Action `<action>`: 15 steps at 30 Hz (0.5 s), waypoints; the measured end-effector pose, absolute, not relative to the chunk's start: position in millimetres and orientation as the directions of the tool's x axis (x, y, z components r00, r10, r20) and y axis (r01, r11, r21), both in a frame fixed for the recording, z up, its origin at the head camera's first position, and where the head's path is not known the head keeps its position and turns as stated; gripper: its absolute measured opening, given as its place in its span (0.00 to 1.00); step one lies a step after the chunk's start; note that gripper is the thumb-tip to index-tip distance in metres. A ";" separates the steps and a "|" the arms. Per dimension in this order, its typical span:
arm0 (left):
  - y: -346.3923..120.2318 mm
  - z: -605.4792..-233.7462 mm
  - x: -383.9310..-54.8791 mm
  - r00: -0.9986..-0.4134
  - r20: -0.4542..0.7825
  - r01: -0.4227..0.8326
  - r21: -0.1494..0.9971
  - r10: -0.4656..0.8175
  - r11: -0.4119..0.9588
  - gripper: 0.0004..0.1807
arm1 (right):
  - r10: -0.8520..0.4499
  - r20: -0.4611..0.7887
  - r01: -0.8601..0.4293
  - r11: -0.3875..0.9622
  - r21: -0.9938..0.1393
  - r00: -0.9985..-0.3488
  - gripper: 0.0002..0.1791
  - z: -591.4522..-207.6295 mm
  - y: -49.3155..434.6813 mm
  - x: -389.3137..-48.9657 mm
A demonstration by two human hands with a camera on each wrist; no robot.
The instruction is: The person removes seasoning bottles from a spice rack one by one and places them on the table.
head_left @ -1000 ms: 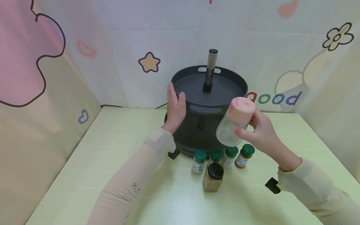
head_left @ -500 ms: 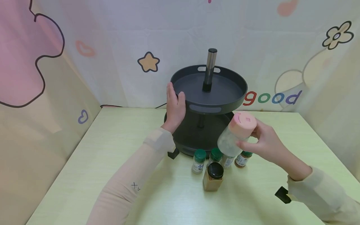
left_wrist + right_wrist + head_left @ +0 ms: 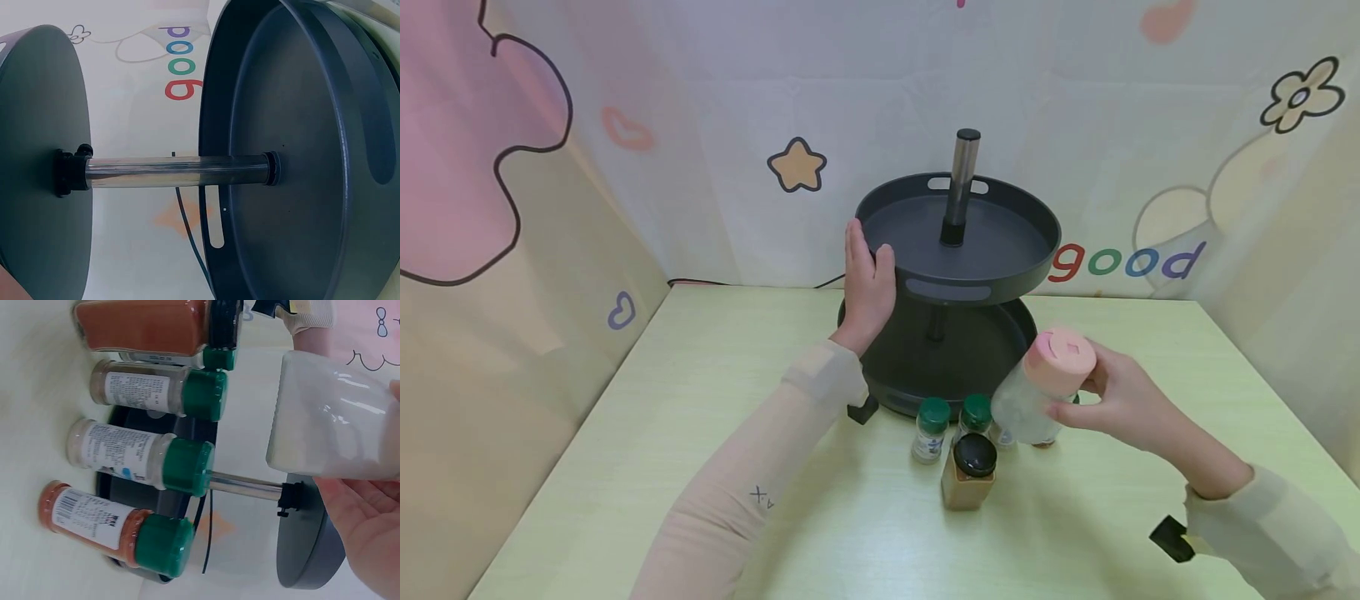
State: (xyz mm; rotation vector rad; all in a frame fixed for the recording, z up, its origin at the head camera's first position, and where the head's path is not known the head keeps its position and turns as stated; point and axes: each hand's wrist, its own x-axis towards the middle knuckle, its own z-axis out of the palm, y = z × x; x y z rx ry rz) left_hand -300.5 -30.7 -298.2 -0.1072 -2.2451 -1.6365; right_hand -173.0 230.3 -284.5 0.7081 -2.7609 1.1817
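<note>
My right hand (image 3: 1127, 404) holds a clear shaker jar (image 3: 1022, 407) with a pink lid in the head view. It is tilted, raised off the table. In the right wrist view the jar (image 3: 334, 419) looks whitish and its lid is out of frame. My left hand (image 3: 868, 287) lies with straight fingers against the left rim of a black two-tier round rack (image 3: 910, 225). Neither tier has anything visible on it. In front of the rack stand several green-capped spice jars (image 3: 932, 425), two mostly hidden behind the shaker. Nearest me is a square black-capped jar (image 3: 967, 487) of tan contents.
A metal post (image 3: 962, 179) rises through the upper tier, and the lower tray (image 3: 977, 358) sits beneath it. A printed curtain (image 3: 722, 192) hangs behind the light wooden table (image 3: 737, 350). A dark cable (image 3: 700, 282) runs along the back edge.
My right hand has come down and slightly right with the shaker jar, which now covers the green-capped jars at the right. My left hand stays at the rack.
</note>
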 end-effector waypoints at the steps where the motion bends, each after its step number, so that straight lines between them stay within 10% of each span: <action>1: -30.7 -298.2 -300.4 -0.933 0.328 0.267 0.907 -0.148 0.326 0.33 | -0.394 0.214 -0.427 0.601 -0.676 -0.894 0.31 -285.7 231.5 -172.8; 15: -30.3 -298.5 -301.3 -0.931 0.332 0.269 0.906 -0.154 0.328 0.33 | -0.444 0.084 -0.359 0.583 -0.729 -0.892 0.32 -303.8 243.3 -172.4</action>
